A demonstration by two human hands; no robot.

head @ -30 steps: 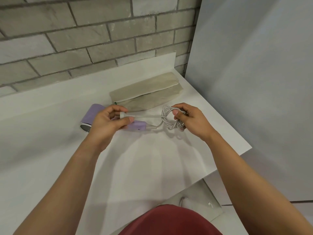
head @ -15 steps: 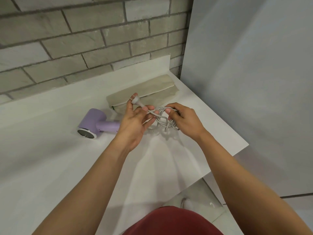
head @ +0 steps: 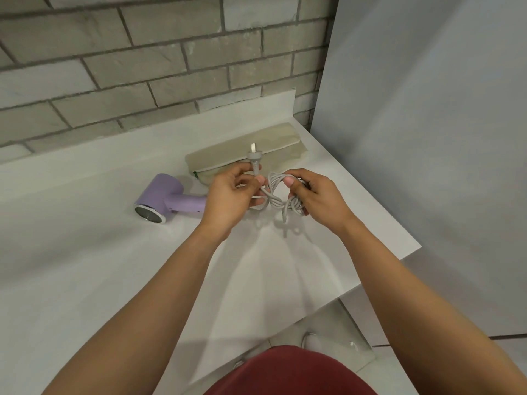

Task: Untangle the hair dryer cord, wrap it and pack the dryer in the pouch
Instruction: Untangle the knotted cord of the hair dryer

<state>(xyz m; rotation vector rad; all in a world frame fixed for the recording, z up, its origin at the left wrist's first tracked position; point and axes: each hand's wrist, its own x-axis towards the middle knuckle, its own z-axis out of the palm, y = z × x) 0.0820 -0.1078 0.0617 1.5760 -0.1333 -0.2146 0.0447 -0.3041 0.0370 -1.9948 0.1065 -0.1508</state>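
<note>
A lilac hair dryer (head: 165, 199) lies on its side on the white counter (head: 99, 266), nozzle toward the front left. Its grey cord (head: 281, 199) is bunched in a tangle held just above the counter. My left hand (head: 228, 195) pinches the cord just below the grey plug (head: 253, 156), which points up. My right hand (head: 316, 198) grips the tangled loops from the right. The beige pouch (head: 242, 152) lies flat behind my hands, partly hidden by them.
A grey brick wall (head: 142, 67) runs along the back of the counter. A pale panel (head: 427, 138) stands at the right. The counter's right edge (head: 410, 252) drops to a tiled floor.
My left hand let go of the dryer handle, carried the plug end right to the cord bundle and raised it upright. The right hand stays on the loops.
</note>
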